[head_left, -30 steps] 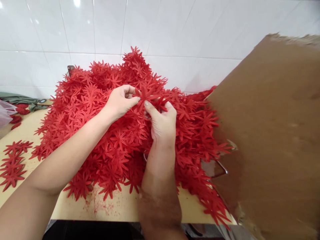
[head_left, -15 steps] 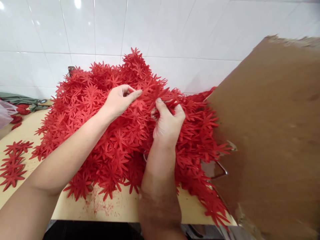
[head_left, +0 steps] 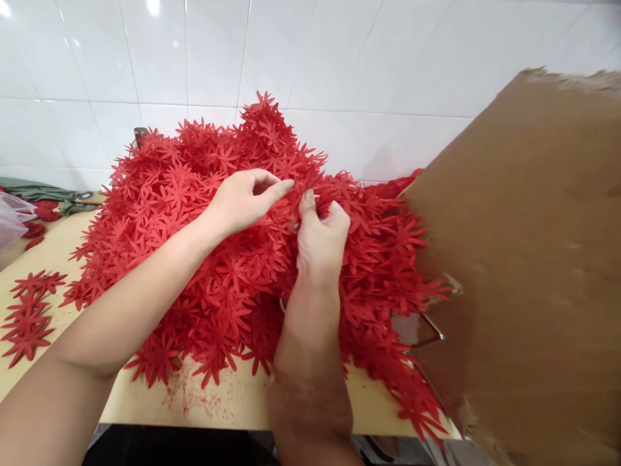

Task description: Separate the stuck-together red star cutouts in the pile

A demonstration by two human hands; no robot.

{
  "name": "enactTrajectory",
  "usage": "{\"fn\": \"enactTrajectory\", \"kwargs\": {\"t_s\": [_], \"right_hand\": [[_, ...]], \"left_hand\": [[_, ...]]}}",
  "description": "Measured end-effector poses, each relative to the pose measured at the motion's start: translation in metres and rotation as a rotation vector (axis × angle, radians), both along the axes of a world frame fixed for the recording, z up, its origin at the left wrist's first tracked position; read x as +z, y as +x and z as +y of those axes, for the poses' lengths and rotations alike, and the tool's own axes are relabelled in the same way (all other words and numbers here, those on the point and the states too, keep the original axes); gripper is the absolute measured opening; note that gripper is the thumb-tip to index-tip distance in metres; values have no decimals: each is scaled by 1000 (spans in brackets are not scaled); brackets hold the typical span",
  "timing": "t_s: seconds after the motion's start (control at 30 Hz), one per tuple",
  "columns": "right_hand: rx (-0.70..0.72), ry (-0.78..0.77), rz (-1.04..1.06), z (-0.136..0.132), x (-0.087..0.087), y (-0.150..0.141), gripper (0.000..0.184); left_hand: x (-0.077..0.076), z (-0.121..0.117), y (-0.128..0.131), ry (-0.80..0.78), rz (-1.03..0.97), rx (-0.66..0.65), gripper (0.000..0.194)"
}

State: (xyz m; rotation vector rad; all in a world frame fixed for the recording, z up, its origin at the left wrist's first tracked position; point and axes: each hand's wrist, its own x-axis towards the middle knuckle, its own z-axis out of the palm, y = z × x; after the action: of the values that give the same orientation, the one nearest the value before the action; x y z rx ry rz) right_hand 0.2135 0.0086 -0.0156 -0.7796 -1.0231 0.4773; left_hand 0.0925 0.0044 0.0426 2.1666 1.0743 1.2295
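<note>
A big heap of red star-shaped flower cutouts with narrow petals spreads over the table. Above its middle, my left hand reaches in with thumb and fingers closed in a pinch at the petal edge of a red flower cutout; the fingertips are partly hidden by red petals. Just to the right, my right hand is closed round several red flower cutouts, its thumb on top. Both hands meet at these pieces, and the blurred petals blend into the heap behind.
A large brown cardboard sheet stands along the right side. On the pale table, a small group of red cutouts lies at the left. Green cloth and white netting sit at the far left. White tiled wall rises behind.
My left hand has moved slightly right, closer to my right hand. My right hand has shifted a little left, and the cutouts between the hands have changed position.
</note>
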Motion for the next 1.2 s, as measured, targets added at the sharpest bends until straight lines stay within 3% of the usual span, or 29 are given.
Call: {"fn": "enactTrajectory", "kwargs": {"t_s": [0.2,0.3,0.43,0.57,0.67,0.97,1.1,1.2], "right_hand": [[-1,6,-33,-1,1,0,35],[15,-27,-27,-1,0,1,34],[100,-87,-31,-1,-3,3,32],[162,-77,-3,0,-5,5,29],[126,-89,32,0,-4,5,30],[200,-99,63,-10,6,0,43],[253,-103,53,-12,5,1,35],[211,-72,62,-9,4,2,27]], "left_hand": [[0,-7,4,-117,-28,-136,37],[0,-5,4,-125,-62,-159,29],[-1,5,6,-81,-131,-51,8],[2,15,1,-85,-326,82,8],[3,18,-4,-166,-440,79,7],[-2,10,4,-194,-261,3,9],[-2,11,4,-168,-204,-57,8],[-3,11,2,-168,-170,-36,16]]}}
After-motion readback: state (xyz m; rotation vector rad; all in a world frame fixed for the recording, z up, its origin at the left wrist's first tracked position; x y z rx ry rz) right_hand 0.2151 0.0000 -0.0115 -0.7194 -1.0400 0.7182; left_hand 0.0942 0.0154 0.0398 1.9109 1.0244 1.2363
